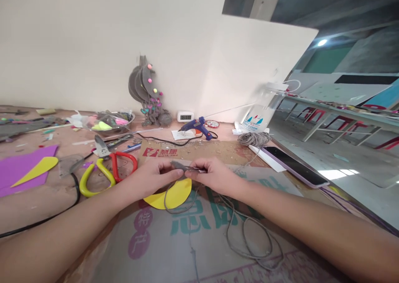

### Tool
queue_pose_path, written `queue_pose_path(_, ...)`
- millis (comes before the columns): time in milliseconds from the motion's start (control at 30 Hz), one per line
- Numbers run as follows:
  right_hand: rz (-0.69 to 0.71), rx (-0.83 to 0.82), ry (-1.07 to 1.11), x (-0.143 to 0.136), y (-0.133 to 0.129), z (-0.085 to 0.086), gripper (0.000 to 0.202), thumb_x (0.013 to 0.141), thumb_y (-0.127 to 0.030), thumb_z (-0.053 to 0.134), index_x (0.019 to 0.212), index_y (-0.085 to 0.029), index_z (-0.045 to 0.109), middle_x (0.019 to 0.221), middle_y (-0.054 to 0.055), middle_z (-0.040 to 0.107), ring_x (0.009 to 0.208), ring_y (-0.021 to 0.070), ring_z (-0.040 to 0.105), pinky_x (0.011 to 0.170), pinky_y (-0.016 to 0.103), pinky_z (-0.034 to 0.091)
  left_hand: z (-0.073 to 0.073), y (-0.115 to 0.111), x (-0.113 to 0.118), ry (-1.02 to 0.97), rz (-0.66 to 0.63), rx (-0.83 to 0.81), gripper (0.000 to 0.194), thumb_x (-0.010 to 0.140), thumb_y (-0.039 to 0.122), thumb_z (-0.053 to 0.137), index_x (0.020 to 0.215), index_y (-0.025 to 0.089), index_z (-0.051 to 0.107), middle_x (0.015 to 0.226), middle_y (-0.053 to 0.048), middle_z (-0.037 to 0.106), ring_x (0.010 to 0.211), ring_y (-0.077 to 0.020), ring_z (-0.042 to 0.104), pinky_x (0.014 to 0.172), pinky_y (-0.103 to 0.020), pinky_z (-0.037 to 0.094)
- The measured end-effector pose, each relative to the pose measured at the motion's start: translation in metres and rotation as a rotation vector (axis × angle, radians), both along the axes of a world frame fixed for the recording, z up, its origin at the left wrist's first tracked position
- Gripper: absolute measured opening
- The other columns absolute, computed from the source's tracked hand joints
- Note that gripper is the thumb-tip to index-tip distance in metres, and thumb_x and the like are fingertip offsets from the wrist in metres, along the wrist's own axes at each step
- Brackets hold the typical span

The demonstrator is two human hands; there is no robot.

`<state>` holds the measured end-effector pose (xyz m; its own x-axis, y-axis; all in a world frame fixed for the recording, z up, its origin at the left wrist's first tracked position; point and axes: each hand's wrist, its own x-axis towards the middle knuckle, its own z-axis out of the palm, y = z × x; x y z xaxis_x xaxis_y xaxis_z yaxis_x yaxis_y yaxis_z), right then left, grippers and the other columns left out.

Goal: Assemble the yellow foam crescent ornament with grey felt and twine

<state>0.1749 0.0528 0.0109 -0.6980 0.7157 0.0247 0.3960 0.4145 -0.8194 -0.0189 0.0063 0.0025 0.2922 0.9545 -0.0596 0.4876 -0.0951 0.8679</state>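
Note:
Near the middle of the view, my left hand (158, 174) pinches a small grey piece (178, 166) between thumb and fingers. My right hand (215, 174) is closed beside it, its fingertips on thin grey cord at the same piece. A loop of cord hangs below my hands across a yellow crescent-shaped cutout (171, 196). More loose grey cord (246, 245) lies in loops under my right forearm, on the printed cardboard sheet (118, 254). The ball of grey cord (254, 139) sits farther back on the right.
Yellow-handled scissors (101, 171) and red-handled ones lie at left, by purple sheet (18, 173). Behind stand a blue glue gun (198, 127), a clock (185, 116), a grey decorated craft (145, 87) and a plastic jug (260, 108). A phone (293, 166) lies right.

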Motion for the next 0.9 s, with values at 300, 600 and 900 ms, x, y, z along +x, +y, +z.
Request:
queue_pose_path(300, -0.065, 0.097, 0.03, 0.003, -0.001, -0.001, 0.029, 0.078, -0.043, 0.054, 0.072, -0.014, 0.059, 0.058, -0.004, 0.042, 0.054, 0.0082, 0.036, 0.049, 0.02, 0.026, 0.001, -0.005, 0.002, -0.06, 0.065, 0.019, 0.036, 0.077, 0.05, 0.051, 0.078, 0.014, 0.058, 0.059, 0.005, 0.043, 0.049, -0.0072, 0.035, 0.044, -0.019, 0.025)
queue_pose_path(600, 0.032, -0.029, 0.051, 0.005, 0.001, -0.003, 0.032, 0.079, -0.044, 0.053, 0.08, -0.013, 0.061, 0.063, -0.003, 0.044, 0.056, 0.0081, 0.037, 0.051, 0.021, 0.028, 0.008, -0.008, 0.003, -0.036, 0.064, -0.006, 0.035, 0.076, 0.049, 0.053, 0.079, 0.015, 0.06, 0.058, 0.005, 0.046, 0.048, -0.0068, 0.036, 0.043, -0.019, 0.026)
queue_pose_path(900, 0.013, -0.03, 0.067, 0.005, 0.0, -0.005, 0.027, 0.078, -0.041, 0.056, 0.078, -0.014, 0.062, 0.065, -0.003, 0.047, 0.059, 0.0086, 0.04, 0.054, 0.02, 0.033, 0.003, -0.003, 0.001, 0.01, 0.064, -0.006, 0.036, 0.076, 0.049, 0.054, 0.085, 0.016, 0.064, 0.062, 0.002, 0.052, 0.053, -0.0092, 0.041, 0.044, -0.019, 0.028)
